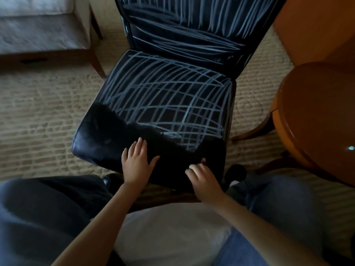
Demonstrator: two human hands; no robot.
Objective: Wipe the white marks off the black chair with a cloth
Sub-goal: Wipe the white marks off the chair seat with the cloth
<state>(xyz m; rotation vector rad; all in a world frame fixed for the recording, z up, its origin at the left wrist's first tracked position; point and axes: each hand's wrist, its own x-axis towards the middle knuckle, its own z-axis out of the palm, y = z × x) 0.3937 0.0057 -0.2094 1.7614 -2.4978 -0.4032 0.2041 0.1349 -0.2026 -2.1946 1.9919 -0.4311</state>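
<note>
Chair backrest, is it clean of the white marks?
No, the backrest is covered in white lines from side to side; only the seat's front strip looks bare black.

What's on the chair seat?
White marks farther back; a dark cloth in front, left hand flat on it, right hand gripping it. The seat beneath the cloth is hidden.

Seat open, right side tight
The black chair (169,104) seat is free from above — its backrest (192,25) walls the far end, the left hand (137,162), right hand (203,179) and dark cloth (172,150) fill the near edge, a round orange table (317,116) crowds the right; open carpet (42,116) lies left.
</note>
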